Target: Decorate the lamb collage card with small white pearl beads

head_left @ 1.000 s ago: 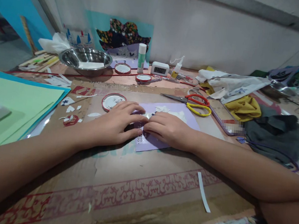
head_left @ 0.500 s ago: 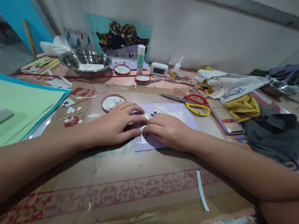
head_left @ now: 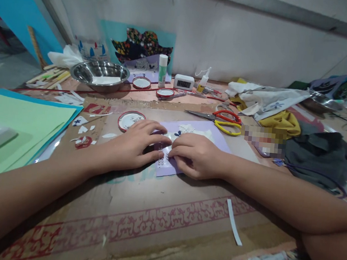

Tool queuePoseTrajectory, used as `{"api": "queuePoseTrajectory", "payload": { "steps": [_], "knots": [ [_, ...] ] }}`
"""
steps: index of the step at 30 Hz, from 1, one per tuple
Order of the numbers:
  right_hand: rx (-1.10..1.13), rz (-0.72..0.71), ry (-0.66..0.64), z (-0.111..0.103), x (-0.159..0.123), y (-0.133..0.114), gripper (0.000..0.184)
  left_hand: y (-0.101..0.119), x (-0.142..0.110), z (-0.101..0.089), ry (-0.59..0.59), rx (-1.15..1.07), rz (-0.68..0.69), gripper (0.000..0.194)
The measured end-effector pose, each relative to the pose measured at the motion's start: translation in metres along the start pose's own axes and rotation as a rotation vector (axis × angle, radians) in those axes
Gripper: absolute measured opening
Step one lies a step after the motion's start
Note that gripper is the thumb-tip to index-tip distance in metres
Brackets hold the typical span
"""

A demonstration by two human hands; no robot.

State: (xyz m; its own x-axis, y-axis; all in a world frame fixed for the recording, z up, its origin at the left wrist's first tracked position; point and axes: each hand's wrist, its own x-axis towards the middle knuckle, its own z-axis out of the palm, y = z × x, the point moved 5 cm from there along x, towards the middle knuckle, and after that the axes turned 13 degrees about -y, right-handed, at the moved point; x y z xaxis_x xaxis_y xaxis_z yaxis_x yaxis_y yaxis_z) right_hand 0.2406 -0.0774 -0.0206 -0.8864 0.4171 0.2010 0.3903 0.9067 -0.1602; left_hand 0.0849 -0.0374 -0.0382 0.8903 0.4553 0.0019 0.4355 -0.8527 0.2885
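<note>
A purple sheet of card (head_left: 169, 171) lies on the board with a white cut-out, a dark flower shape and rows of small pearl-like beads (head_left: 161, 161) on it. My left hand (head_left: 139, 145) rests at the card's left side, fingers and thumb apart beside the beads. At the middle of the card, my right hand (head_left: 195, 154) has its fingers curled and the tips pinched together by a bead row. Whatever sits between those tips is too small to make out. Just behind my left hand is a red-rimmed lid (head_left: 128, 120) with loose beads.
Scissors (head_left: 226, 122) with red and yellow handles lie behind the card. Farther back stand a metal bowl (head_left: 100, 76), a glue stick (head_left: 162, 69), a small clock (head_left: 184, 82) and a glue bottle (head_left: 203, 80). Green paper (head_left: 17, 127) is at left, cloths (head_left: 315, 156) at right.
My right hand's fingertips have drawn slightly away from my left hand, uncovering more of the bead row. My left hand stays in nearly the same place.
</note>
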Motion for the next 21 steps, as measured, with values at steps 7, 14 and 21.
{"api": "queuePoseTrajectory", "payload": {
  "steps": [7,14,21],
  "knots": [
    [-0.007,0.024,0.016,0.000,0.005,0.001,0.023,0.002,-0.002,0.000,0.015,0.020,0.000,0.036],
    [0.005,0.055,0.000,0.002,0.007,0.002,0.021,-0.006,-0.009,-0.043,0.192,0.142,-0.078,0.029],
    [0.147,0.155,0.078,0.001,0.005,0.012,0.017,-0.070,-0.040,-0.076,0.145,0.016,-0.553,0.029]
  ]
}}
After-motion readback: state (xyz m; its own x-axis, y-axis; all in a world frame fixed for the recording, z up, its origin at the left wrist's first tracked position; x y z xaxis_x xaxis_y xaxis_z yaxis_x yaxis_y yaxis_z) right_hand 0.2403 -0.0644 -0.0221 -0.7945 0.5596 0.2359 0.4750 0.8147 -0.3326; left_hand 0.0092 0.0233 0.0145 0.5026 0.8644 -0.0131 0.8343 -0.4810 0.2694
